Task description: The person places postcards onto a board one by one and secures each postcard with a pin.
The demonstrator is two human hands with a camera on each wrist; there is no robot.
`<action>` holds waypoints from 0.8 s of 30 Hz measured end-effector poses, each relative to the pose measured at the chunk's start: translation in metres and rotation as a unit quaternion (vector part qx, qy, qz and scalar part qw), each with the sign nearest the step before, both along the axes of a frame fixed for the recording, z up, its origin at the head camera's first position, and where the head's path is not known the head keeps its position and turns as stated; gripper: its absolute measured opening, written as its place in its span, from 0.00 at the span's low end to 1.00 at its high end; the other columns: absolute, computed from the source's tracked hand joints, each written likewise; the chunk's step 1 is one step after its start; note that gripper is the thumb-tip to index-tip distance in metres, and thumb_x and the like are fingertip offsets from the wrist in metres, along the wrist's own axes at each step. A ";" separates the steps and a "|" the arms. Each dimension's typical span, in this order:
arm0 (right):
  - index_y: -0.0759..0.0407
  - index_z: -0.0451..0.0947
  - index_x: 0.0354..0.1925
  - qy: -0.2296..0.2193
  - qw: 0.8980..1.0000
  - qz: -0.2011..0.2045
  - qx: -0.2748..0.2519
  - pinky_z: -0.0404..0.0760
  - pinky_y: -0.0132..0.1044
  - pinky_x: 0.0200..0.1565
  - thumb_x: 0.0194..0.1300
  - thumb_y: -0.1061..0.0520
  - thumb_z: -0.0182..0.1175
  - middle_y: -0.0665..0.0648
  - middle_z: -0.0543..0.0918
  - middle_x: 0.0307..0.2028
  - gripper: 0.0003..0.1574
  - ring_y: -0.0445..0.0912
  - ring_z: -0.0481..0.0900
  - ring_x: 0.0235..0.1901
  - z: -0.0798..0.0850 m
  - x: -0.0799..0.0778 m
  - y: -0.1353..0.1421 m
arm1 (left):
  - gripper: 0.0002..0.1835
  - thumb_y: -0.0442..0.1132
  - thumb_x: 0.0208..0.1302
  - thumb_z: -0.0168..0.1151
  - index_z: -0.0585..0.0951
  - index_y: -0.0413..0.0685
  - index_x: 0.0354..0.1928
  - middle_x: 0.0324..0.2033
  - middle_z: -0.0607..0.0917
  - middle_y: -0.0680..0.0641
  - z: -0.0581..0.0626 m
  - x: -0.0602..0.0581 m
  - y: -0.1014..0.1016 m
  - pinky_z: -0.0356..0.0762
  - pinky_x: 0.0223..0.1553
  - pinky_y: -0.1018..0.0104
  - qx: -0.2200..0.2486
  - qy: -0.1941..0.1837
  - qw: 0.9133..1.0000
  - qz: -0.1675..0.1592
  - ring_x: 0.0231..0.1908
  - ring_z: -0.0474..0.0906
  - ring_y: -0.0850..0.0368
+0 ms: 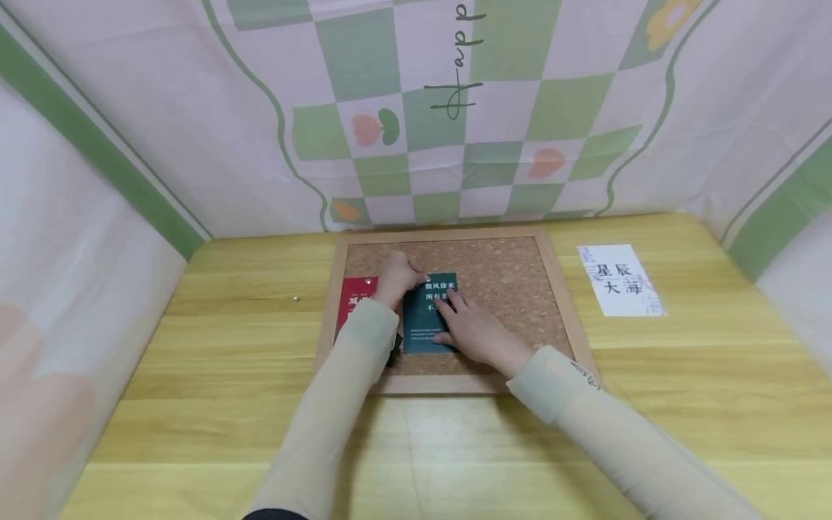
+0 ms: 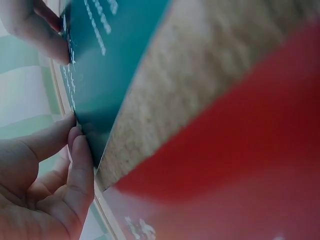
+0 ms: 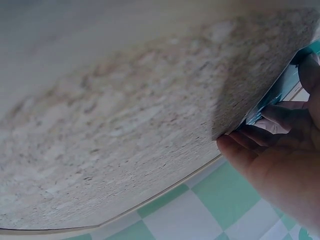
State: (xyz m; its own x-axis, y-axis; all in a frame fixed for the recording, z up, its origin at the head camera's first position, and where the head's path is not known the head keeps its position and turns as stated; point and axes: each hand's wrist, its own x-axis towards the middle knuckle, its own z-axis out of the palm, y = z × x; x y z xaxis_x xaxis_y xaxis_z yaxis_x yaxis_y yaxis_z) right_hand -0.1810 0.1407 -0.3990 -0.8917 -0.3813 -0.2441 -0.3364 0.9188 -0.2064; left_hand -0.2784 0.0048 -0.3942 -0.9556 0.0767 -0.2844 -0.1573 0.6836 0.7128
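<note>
Pale sleeves (image 1: 325,433) nearest, reaching toward 12. Left hand (image 1: 398,280) pinches the teal card (image 1: 419,318) at its 12 o'clock edge; right hand (image 1: 476,328), fingers spread, not gripping, rests on its 3 o'clock side. Teal card's on the cork board (image 1: 507,289), red card (image 1: 351,292) at 9. White card (image 1: 620,282) on the table (image 1: 468,455), board's 3.

Makeshift booth (image 1: 130,79), room type unclear: printed cloth walls (image 1: 494,123) around wood-grain table (image 1: 455,448).

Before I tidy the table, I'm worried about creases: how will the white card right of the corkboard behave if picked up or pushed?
The white card looks thin, so it's probably light and may bend if lifted by a corner. It lies flat on the table, so a push would likely slide rather than tip it.
</note>
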 end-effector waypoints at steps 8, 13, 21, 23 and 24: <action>0.64 0.56 0.71 -0.004 1.000 0.001 0.003 0.65 0.58 0.66 0.68 0.39 0.52 0.71 0.57 0.70 0.45 0.64 0.56 0.70 0.001 -0.001 -0.001 | 0.11 0.35 0.60 0.65 0.84 0.36 0.43 0.37 0.84 0.40 0.000 -0.003 -0.001 0.79 0.37 0.66 0.023 -0.033 0.999 0.013 0.28 0.73 0.58; 0.64 0.57 0.70 -0.003 1.000 0.004 0.005 0.65 0.58 0.66 0.68 0.39 0.52 0.72 0.58 0.70 0.44 0.64 0.57 0.70 0.000 0.000 -0.001 | 0.12 0.37 0.62 0.64 0.84 0.38 0.45 0.38 0.85 0.39 -0.001 -0.004 -0.003 0.79 0.35 0.68 0.023 -0.031 0.999 -0.005 0.27 0.73 0.60; 0.63 0.56 0.71 -0.015 1.000 -0.005 -0.007 0.64 0.58 0.66 0.67 0.39 0.53 0.71 0.56 0.71 0.45 0.65 0.56 0.70 -0.001 -0.002 -0.001 | 0.15 0.37 0.63 0.62 0.81 0.36 0.49 0.44 0.85 0.37 0.011 -0.008 -0.017 0.76 0.30 0.73 0.099 0.002 0.995 0.000 0.34 0.81 0.52; 0.63 0.55 0.71 -0.021 1.000 -0.009 -0.012 0.63 0.58 0.67 0.67 0.39 0.53 0.71 0.55 0.71 0.45 0.65 0.55 0.70 0.000 -0.003 -0.001 | 0.16 0.37 0.65 0.60 0.79 0.35 0.52 0.46 0.85 0.35 0.016 -0.009 -0.022 0.82 0.37 0.68 0.126 -0.010 0.992 0.001 0.41 0.83 0.46; 0.63 0.55 0.71 -0.022 1.000 -0.009 -0.012 0.63 0.58 0.67 0.68 0.39 0.53 0.71 0.55 0.71 0.45 0.65 0.55 0.71 0.000 -0.003 -0.001 | 0.17 0.38 0.66 0.59 0.78 0.35 0.53 0.48 0.84 0.35 0.019 -0.009 -0.024 0.83 0.41 0.66 0.137 -0.019 0.990 0.002 0.45 0.83 0.45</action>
